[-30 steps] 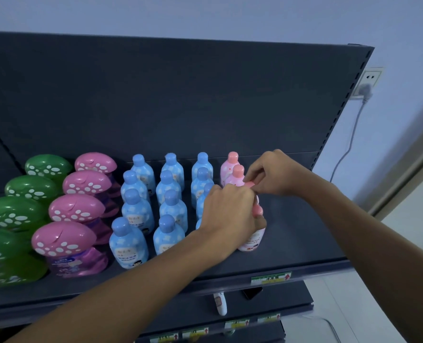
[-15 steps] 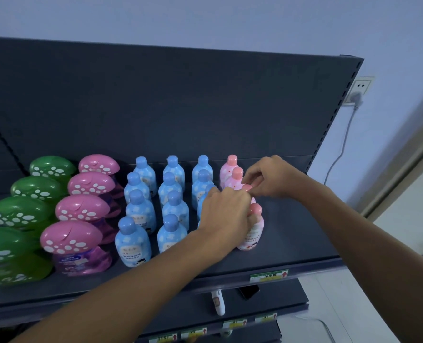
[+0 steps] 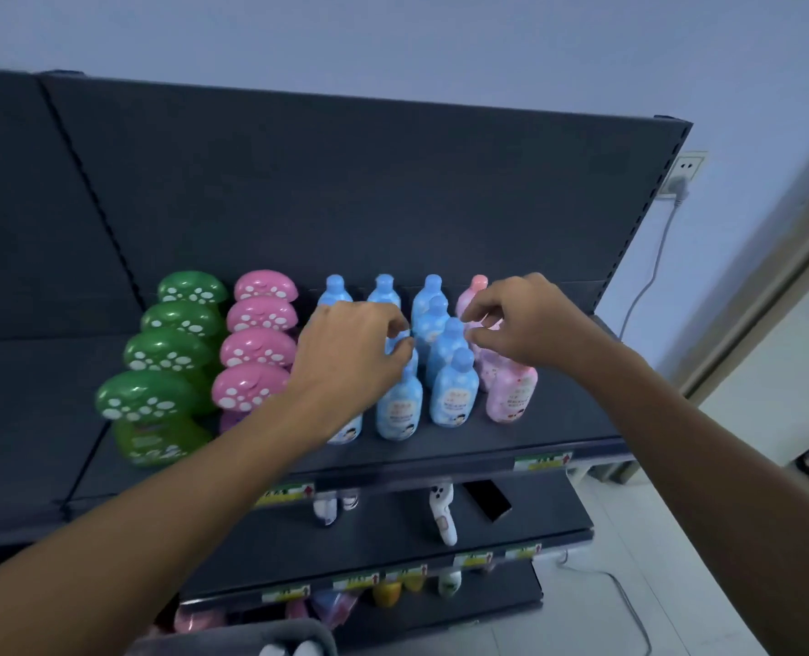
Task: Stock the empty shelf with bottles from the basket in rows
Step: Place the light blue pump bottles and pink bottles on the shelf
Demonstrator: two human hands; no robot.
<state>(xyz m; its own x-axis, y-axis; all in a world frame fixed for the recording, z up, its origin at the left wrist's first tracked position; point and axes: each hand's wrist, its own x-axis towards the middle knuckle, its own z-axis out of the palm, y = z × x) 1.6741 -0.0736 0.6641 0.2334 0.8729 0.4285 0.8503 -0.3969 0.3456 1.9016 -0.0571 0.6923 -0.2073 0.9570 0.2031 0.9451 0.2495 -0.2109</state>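
The blue bottles (image 3: pixel 454 390) stand on the shelf (image 3: pixel 568 409) in three rows running front to back, with one row of pink bottles (image 3: pixel 511 395) just beside them on the right. Left of them stand the green bottles (image 3: pixel 156 395) and the pink mushroom bottles (image 3: pixel 251 385), one row each. Stocking looks well along. Bare shelf remains to the right, and white caps show in the basket (image 3: pixel 270 632) below, so some likely remain.

The small bottles are smooth spotted plastic with round caps, narrow necks and printed labels. The big ones carry glossy domed caps dotted white. The shelf is dark matte metal.

The left hand (image 3: pixel 346 362) curls over the blue caps and the right hand (image 3: pixel 525 324) over the pink. Whether either pinches a cap cannot be told.
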